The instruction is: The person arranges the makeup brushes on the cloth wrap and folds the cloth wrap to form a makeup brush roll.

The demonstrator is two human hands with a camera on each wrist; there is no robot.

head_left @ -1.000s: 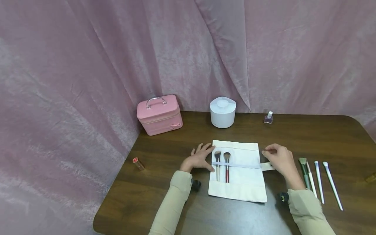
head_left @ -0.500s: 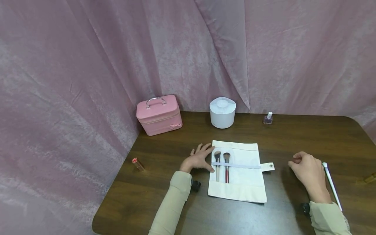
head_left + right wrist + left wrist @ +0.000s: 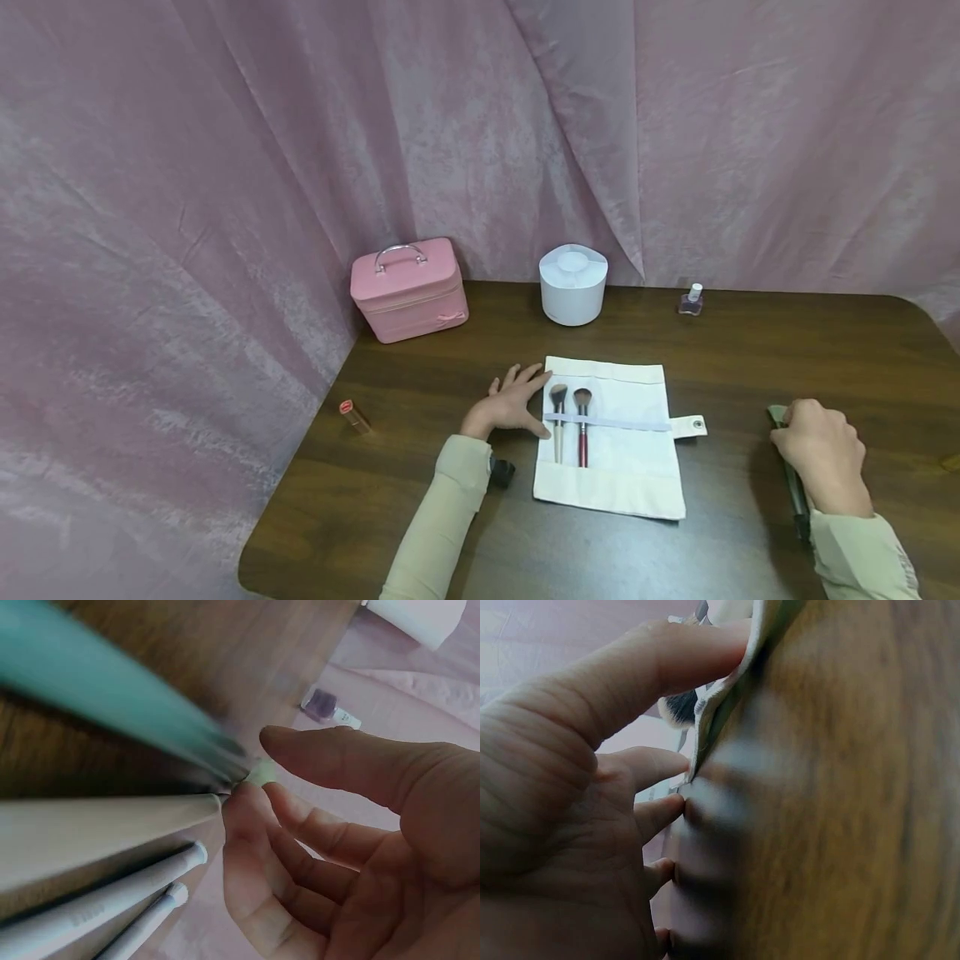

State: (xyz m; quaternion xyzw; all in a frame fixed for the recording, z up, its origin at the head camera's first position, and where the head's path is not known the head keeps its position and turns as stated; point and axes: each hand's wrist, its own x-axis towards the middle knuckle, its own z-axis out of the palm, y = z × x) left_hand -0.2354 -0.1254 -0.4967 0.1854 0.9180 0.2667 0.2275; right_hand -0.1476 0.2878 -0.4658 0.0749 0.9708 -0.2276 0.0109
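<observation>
A cream cloth brush roll (image 3: 607, 467) lies open at the middle of the table, with two brushes (image 3: 557, 417) (image 3: 582, 425) tucked under its elastic band. My left hand (image 3: 513, 402) lies flat beside the roll's left edge. The left wrist view shows its thumb (image 3: 652, 667) pressing the cloth edge (image 3: 727, 697). My right hand (image 3: 817, 446) hovers over loose brushes on the right, covering most of them. In the right wrist view its fingertips (image 3: 244, 799) touch a green brush (image 3: 112, 705) while the thumb stands apart. White brush handles (image 3: 97, 832) lie alongside.
A pink vanity case (image 3: 408, 290), a white round container (image 3: 573, 286) and a nail polish bottle (image 3: 691, 301) stand along the back of the dark wooden table (image 3: 750, 350). A lipstick (image 3: 354, 417) lies near the left edge. Pink curtains hang behind and to the left.
My right hand left the roll's snap tab, swung right across the table and came down over the loose brushes. The left hand stayed where it was.
</observation>
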